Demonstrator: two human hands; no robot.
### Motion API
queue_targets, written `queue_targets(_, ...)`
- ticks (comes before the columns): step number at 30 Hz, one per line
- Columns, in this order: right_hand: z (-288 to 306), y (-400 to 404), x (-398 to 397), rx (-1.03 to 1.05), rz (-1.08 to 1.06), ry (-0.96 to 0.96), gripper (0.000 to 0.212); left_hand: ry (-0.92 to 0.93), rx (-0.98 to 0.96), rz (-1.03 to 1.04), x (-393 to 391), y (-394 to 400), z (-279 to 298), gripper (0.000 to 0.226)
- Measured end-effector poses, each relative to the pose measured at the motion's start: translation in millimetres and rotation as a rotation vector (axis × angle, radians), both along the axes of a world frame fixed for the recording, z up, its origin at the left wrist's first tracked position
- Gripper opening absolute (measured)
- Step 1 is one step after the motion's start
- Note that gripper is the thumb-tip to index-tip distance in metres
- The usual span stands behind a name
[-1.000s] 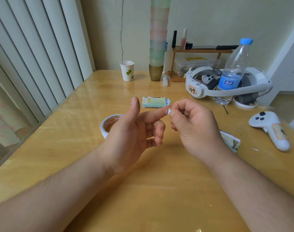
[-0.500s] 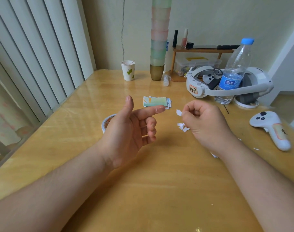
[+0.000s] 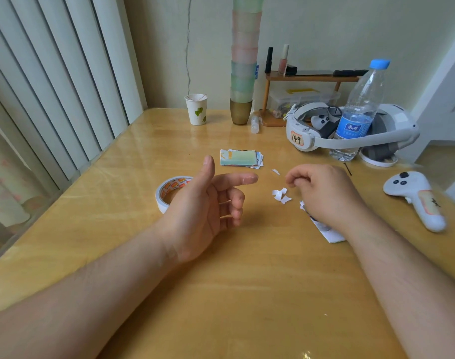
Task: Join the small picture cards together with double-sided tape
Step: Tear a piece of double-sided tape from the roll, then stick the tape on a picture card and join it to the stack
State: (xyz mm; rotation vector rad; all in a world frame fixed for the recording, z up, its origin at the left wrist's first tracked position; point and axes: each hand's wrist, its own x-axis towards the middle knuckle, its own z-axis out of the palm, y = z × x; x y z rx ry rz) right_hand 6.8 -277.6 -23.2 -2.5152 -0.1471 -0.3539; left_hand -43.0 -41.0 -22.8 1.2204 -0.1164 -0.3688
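Picture cards (image 3: pixel 239 158) stacked flat mid-table, green-yellow card on top, edges of others fanned out at right. More cards (image 3: pixel 327 230) lying under the right wrist, mostly covered. Tape roll (image 3: pixel 166 193) flat on table (image 3: pixel 112 203) left of centre, partly hidden behind left hand (image 3: pixel 208 203). Left hand raised palm inward, thumb up, index finger straight with what looks like a clear tape piece on its tip, other fingers loosely curled, holding nothing else. Right hand (image 3: pixel 322 193) knuckles up, fingers curled in, fingertips pinched together; cannot tell if anything between them. White paper scraps (image 3: pixel 281 195) on table between the hands, one smaller scrap (image 3: pixel 275 172) nearer the stack. Beyond: paper cup (image 3: pixel 196 109), water bottle (image 3: pixel 358 110), headset (image 3: pixel 350 128), controller (image 3: pixel 415 198) far right.
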Motion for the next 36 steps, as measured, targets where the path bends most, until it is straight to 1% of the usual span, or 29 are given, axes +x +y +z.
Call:
queue_targets(3,16.5,-21.8,-2.5,-0.046,-0.019,0.101,0.037,-0.031,0.034,-0.013,0.1,0.2,-2.4,0.078)
queue_targets(5,24.5,-39.4,-4.5,-0.113,0.0,0.196,0.031,-0.068,0.083,-0.034,-0.3,-1.0,-4.7,0.077)
queue_targets(7,28.1,-51.9,-8.1,-0.182,0.07,0.314,0.024,-0.112,0.122,-0.068,-1.2,-3.5,-7.1,0.076)
queue_targets(9,26.6,-57.1,-10.3,-0.244,0.154,0.416,0.032,-0.136,0.112,-0.103,-2.5,-7.5,-8.4,0.075)
queue_targets(11,23.3,-56.0,-10.2,-0.28,0.195,0.452,0.037,-0.136,0.075,-0.132,-4.0,-12.0,-8.2,0.075)
queue_targets(15,17.4,-55.4,-6.1,-0.221,0.174,0.416,0.035,-0.139,0.052,-0.166,-4.0,-17.3,-7.6,0.074)
queue_targets(23,16.5,-55.3,-5.5,-0.165,0.14,0.366,0.04,-0.083,-0.013,-0.135,0.6,-11.9,-7.7,0.074)
queue_targets(27,21.4,-59.3,-6.1,-0.085,0.091,0.312,0.03,-0.073,-0.031,-0.128,0.3,-10.7,-6.8,0.074)
queue_targets(32,24.0,-63.4,-6.0,-0.147,0.026,0.307,0.012,-0.068,-0.03,-0.128,0.2,-10.4,-7.2,0.074)
queue_targets(34,30.7,-63.7,-9.3,-0.145,0.007,0.329,0.01,-0.066,-0.026,-0.129,0.1,-11.1,-6.4,0.073)
queue_targets(36,41.4,-65.1,-13.0,-0.112,0.008,0.303,0.008,-0.07,-0.022,-0.124,0.1,-11.4,-5.7,0.072)
